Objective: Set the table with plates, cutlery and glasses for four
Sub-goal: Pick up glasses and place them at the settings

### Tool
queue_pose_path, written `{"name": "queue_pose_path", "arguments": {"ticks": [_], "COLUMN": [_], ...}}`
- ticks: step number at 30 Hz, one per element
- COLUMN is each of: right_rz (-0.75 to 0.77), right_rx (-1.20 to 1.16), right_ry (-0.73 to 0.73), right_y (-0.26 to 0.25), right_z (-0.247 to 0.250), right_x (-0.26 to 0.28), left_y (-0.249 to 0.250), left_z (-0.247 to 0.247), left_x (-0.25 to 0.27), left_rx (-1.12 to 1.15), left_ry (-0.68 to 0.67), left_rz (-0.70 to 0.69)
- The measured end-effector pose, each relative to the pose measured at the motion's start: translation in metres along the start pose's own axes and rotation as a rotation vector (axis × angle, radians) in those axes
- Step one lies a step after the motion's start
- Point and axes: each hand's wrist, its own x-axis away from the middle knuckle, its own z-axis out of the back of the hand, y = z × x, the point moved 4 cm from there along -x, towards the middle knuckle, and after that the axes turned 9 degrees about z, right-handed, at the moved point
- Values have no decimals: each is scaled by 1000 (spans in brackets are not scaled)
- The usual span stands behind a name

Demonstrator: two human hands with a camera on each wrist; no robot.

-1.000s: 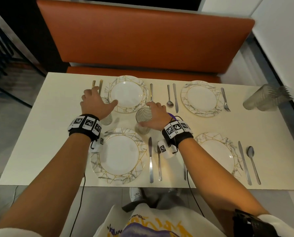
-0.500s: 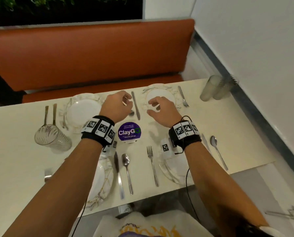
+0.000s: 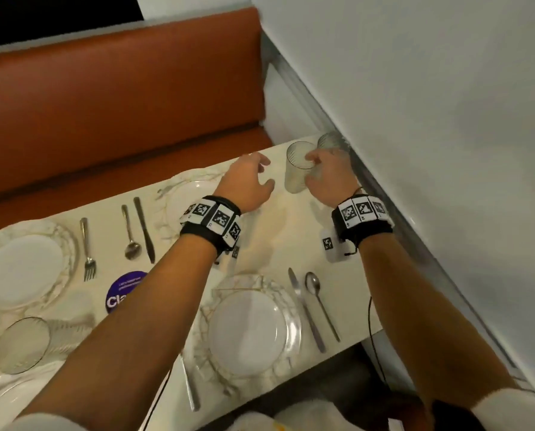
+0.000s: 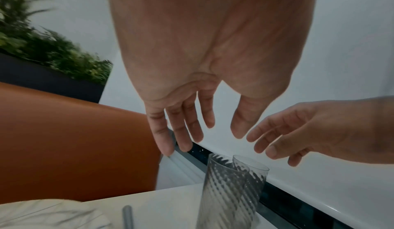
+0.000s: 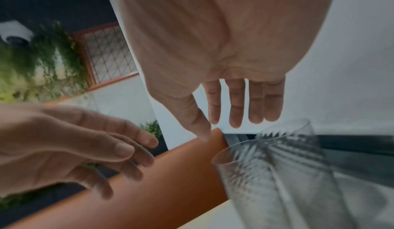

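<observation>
Two ribbed clear glasses stand together in the table's far right corner by the wall, one nearer (image 3: 298, 169) (image 4: 228, 192) (image 5: 264, 178) and one behind it (image 3: 330, 140) (image 4: 252, 167) (image 5: 295, 131). My right hand (image 3: 311, 169) (image 5: 224, 124) hovers just above them, fingers straight, holding nothing. My left hand (image 3: 267, 173) (image 4: 213, 131) hangs open just left of the glasses, over the far right plate (image 3: 185, 194). Three more plates (image 3: 247, 334) (image 3: 23, 269) (image 3: 8, 402) lie with cutlery beside them. Another glass (image 3: 26, 343) stands at the near left.
The white wall and its sill (image 3: 415, 231) run close along the table's right edge. An orange bench back (image 3: 120, 104) rises behind the table. A knife (image 3: 306, 309) and a spoon (image 3: 320, 303) lie right of the near plate. A purple round sticker (image 3: 126, 290) marks the table's middle.
Both hands have let go of the glasses at the left settings and travelled right and forward to the corner glasses. The head view has swung right with them.
</observation>
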Motion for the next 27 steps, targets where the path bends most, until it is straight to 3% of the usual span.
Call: {"name": "queue_pose_path", "arguments": {"ticks": [8,14,19,27], "right_rz": [10,-26,-45,-6], "right_rx": [350,339,291,169], "right_ry": [-253,-349,-294,-303], "right_y": [67,79,70,1], "right_z": [10,-8,-7,-15], "right_x": [-80,-98,-92,-31], "left_y": [60,61,51,-15], "left_z": [-54,-79,-68,-3], "left_x": [-94,-119,-106,-20], "left_rx": [-233,-338,-184,102], "left_ry": [-106,-136,-96,-2], "left_rz": [7,22,38,175]}}
